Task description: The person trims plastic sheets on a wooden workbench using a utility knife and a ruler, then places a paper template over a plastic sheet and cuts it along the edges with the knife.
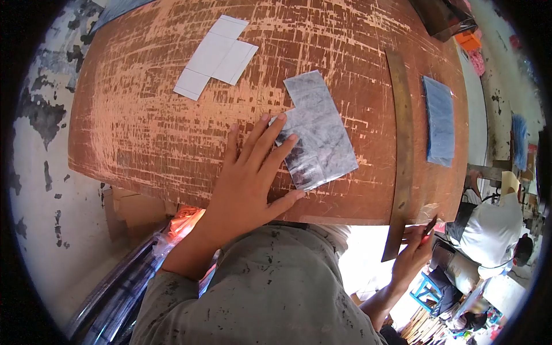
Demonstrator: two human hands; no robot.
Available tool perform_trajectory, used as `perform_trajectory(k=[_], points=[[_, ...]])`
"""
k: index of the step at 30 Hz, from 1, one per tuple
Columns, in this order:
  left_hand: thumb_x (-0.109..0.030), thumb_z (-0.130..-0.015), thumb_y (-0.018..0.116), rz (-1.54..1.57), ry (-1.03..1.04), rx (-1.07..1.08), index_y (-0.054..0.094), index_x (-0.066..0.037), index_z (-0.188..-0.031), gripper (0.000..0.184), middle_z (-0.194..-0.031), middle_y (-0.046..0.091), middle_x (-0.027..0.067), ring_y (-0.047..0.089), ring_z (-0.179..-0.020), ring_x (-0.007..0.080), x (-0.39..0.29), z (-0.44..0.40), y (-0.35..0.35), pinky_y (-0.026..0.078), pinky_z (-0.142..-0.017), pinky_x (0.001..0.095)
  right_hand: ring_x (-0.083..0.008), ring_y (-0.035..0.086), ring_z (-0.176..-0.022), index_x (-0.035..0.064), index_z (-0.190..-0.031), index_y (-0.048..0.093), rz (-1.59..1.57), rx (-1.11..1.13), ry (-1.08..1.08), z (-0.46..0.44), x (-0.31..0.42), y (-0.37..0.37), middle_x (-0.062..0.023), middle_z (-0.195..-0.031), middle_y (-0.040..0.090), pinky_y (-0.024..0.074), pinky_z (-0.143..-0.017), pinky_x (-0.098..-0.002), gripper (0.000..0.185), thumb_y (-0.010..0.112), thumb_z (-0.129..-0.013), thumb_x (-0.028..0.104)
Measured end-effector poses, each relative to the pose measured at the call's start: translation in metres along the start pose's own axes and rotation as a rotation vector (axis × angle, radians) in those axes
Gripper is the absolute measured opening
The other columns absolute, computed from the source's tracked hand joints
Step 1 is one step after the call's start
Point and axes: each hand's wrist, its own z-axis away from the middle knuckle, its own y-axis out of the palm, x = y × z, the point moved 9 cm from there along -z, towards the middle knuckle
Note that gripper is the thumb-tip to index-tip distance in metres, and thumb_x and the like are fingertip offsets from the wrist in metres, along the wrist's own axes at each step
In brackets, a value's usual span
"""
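My left hand [247,178] is spread on the scratched brown table [144,115], its fingertips on the left edge of a shiny grey sheet [322,132] with a notched corner. Up and to the left of it lies a white paper shape [218,57] with drawn lines. My right hand [413,253] is at the table's front edge, closed around a red and black cutting tool [429,227] that points up. Beside that hand, a long brown metal ruler [401,155] runs along the table and sticks out past its edge.
A blue-grey stack of sheets [440,121] lies right of the ruler. Dark material [443,20] is at the top right. Another person [491,233] sits at the right, near a blue stool [426,290]. Wrapped rolls [121,287] stand below the table at the left.
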Motion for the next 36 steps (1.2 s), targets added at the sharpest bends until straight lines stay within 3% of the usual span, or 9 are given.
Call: perform_trajectory(k=[2,4,6,9,11,12,14,23,36], points=[[-0.053,-0.092,0.078,0.001,0.001,-0.005,0.052,-0.009,-0.157,0.083,-0.176,0.032,0.0183,0.028,-0.163,0.0425,-0.001,0.001,0.000,0.012,-0.131,0.0706,-0.0156,0.069,-0.069,-0.0021,-0.101,0.065,0.009,-0.117,-0.071,-0.004,-0.007,-0.016,-0.0091,-0.081,0.071,0.0529,-0.060,-0.0338,0.040,0.053,-0.118,0.032],[-0.053,-0.091,0.079,0.021,-0.018,-0.014,0.052,-0.008,-0.156,0.084,-0.176,0.032,0.0198,0.027,-0.164,0.0428,-0.001,-0.001,-0.004,0.012,-0.130,0.0705,-0.0069,0.058,-0.056,-0.0004,-0.093,0.061,-0.068,-0.145,0.101,-0.004,-0.015,-0.032,-0.0040,-0.074,0.063,0.0404,-0.047,-0.0268,0.043,0.053,-0.118,0.034],[-0.052,-0.093,0.077,0.021,-0.008,-0.014,0.051,-0.005,-0.156,0.083,-0.176,0.031,0.0212,0.026,-0.164,0.0429,-0.006,-0.005,-0.008,0.013,-0.131,0.0692,-0.0064,0.053,-0.052,-0.0010,-0.101,0.063,-0.007,-0.171,-0.264,-0.004,0.032,-0.035,-0.0016,-0.068,0.059,0.0354,-0.045,-0.0255,0.038,0.052,-0.118,0.031],[-0.048,-0.094,0.076,0.038,0.011,-0.027,0.048,-0.003,-0.158,0.083,-0.176,0.030,0.0220,0.025,-0.164,0.0434,-0.012,-0.012,-0.003,0.014,-0.131,0.0680,-0.0098,0.055,-0.054,-0.0001,-0.117,0.067,-0.012,0.274,-0.233,0.011,0.086,0.008,-0.0019,-0.068,0.061,0.0420,-0.052,-0.0305,0.031,0.054,-0.116,0.027],[-0.045,-0.093,0.076,0.057,0.017,-0.036,0.045,-0.005,-0.161,0.086,-0.176,0.031,0.0213,0.026,-0.164,0.0437,-0.015,-0.015,0.001,0.014,-0.131,0.0680,-0.0323,0.064,-0.057,-0.0002,-0.121,0.067,0.197,0.401,-0.606,0.028,0.117,0.044,-0.0144,-0.073,0.068,0.0478,-0.056,-0.0431,0.022,0.063,-0.109,0.018],[-0.043,-0.094,0.074,0.039,0.023,-0.027,0.042,-0.004,-0.163,0.085,-0.177,0.030,0.0213,0.025,-0.165,0.0436,-0.017,-0.017,0.004,0.015,-0.131,0.0670,-0.0430,0.068,-0.066,0.0001,-0.122,0.067,0.179,0.509,-0.611,0.032,0.140,0.061,-0.0190,-0.077,0.070,0.0494,-0.059,-0.0488,0.022,0.067,-0.106,0.016],[-0.040,-0.096,0.071,0.023,0.025,-0.018,0.040,-0.003,-0.165,0.084,-0.177,0.029,0.0214,0.025,-0.165,0.0435,-0.018,-0.018,0.008,0.016,-0.132,0.0659,-0.0437,0.069,-0.065,0.0026,-0.105,0.063,0.147,0.561,-0.599,0.037,0.166,0.083,-0.0203,-0.077,0.068,0.0520,-0.058,-0.0521,0.015,0.070,-0.104,0.016],[-0.038,-0.097,0.067,0.012,-0.008,0.081,0.037,-0.003,-0.167,0.085,-0.178,0.028,0.0214,0.026,-0.164,0.0440,-0.013,-0.021,0.020,0.018,-0.133,0.0640,-0.0453,0.071,-0.066,0.0024,-0.103,0.054,0.207,0.742,-0.621,0.036,0.192,0.125,-0.0231,-0.080,0.070,0.0549,-0.057,-0.0548,0.018,0.062,-0.107,0.018],[-0.040,-0.097,0.067,0.022,-0.016,0.125,0.037,-0.004,-0.168,0.086,-0.179,0.027,0.0203,0.025,-0.165,0.0438,-0.010,-0.022,0.021,0.018,-0.132,0.0617,-0.0450,0.072,-0.066,0.0025,-0.103,0.054,0.240,0.804,-0.543,0.032,0.189,0.131,-0.0226,-0.077,0.071,0.0560,-0.057,-0.0541,0.018,0.064,-0.106,0.018]])
